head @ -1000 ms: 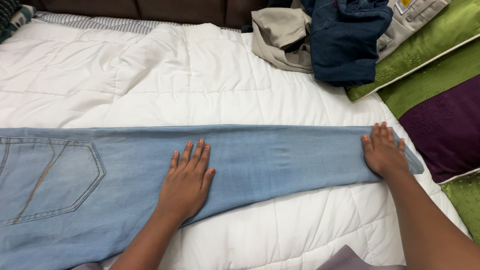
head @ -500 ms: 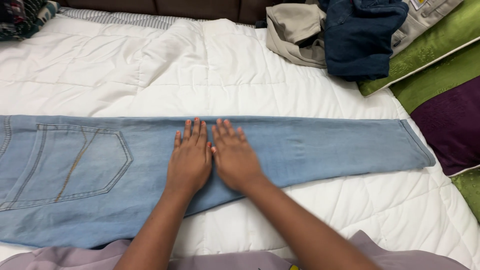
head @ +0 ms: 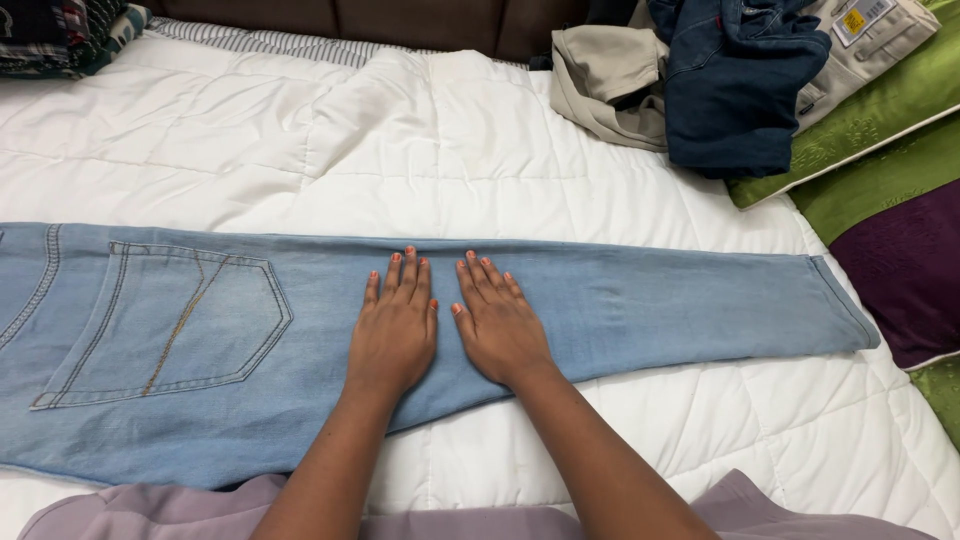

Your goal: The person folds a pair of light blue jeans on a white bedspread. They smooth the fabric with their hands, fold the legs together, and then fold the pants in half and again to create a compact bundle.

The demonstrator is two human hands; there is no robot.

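Left hand [head: 395, 325]: flat, palm down, fingers together and extended, pressing on the pale blue jeans [head: 640, 295]; grasps nothing.
Right hand [head: 498, 322]: same posture, flat and unclenched, just beside the left hand, thumbs nearly touching; holds nothing.
Jeans, position: laid lengthwise across the white quilt [head: 420, 130], legs stacked one on the other, waist end running out of view at the left, hem [head: 845, 300] at the right near the purple cushion [head: 905, 265].
Jeans, detail: back pocket [head: 170, 320] faces up, left of the hands; the hands sit about mid-leg, near the knee.
Cloth state: mostly flat; faint creases show right of the right hand towards the hem.
Technique, judged: pressing with whole palms suits this; to smooth well, keep the fingers spread flat and the pressure even, so the top leg does not drag off the lower one.
Edge check, judged: upper seam looks straight; lower edge tapers, so alignment is worth watching there.
Surroundings: a heap of clothes at top right, dark blue garment [head: 740, 85] over a beige garment [head: 605, 85]; green cushion [head: 860, 130] beside them.
Foreground: mauve fabric [head: 150, 505] along the bottom edge, apparently the person's own clothing.
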